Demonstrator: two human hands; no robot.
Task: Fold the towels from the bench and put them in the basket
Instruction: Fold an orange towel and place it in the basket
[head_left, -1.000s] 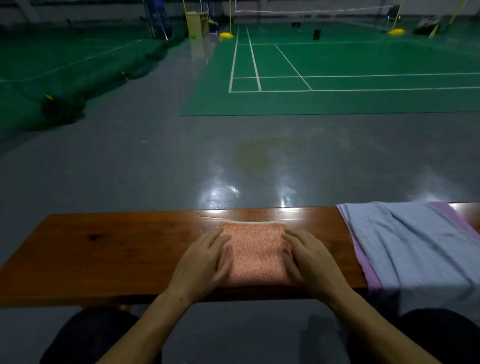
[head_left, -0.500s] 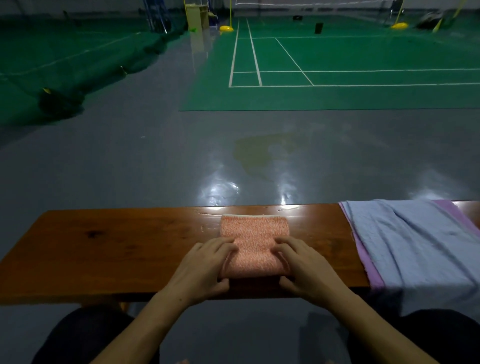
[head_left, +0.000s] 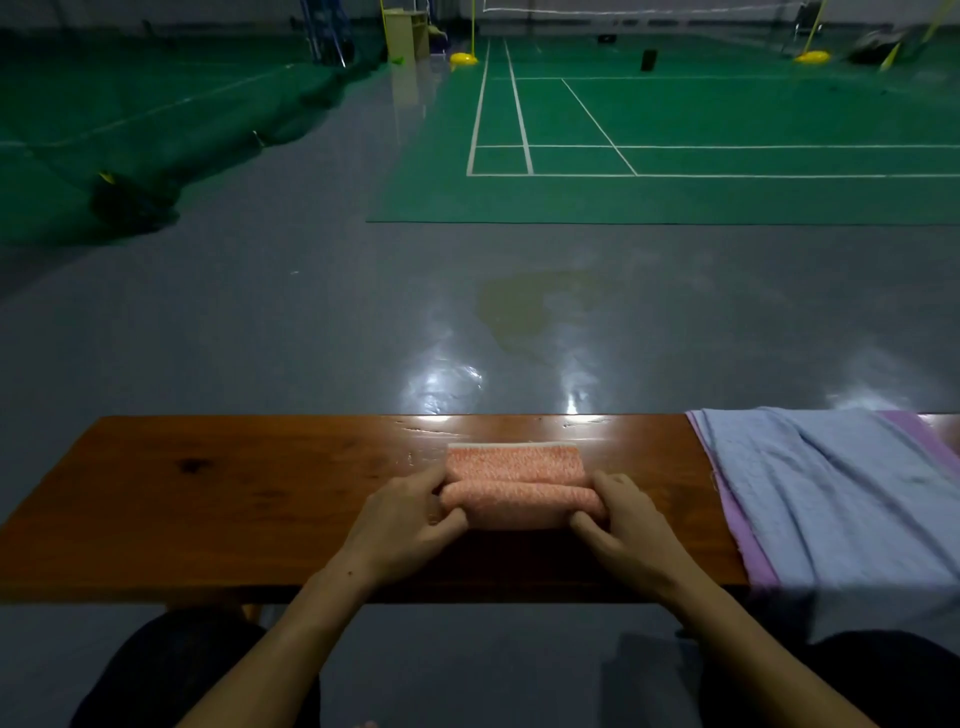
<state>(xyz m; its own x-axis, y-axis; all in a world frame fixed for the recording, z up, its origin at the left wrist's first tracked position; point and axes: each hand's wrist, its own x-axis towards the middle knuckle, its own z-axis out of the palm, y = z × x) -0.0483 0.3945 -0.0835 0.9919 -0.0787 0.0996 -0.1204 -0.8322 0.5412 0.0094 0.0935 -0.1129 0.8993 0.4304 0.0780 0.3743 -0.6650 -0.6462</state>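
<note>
The orange towel (head_left: 517, 480) sits mid-bench, already a small packet, with its near edge lifted and rolled over toward the far edge, and each end of that fold is pinched between curled fingers and thumb by the left hand (head_left: 402, 525) and right hand (head_left: 626, 525). I'd say bring both ends over evenly so the edges line up, then press it flat on the bench (head_left: 208, 499). The blue towel (head_left: 841, 499) draped at the right end looks unfolded, and no basket's in view.
</note>
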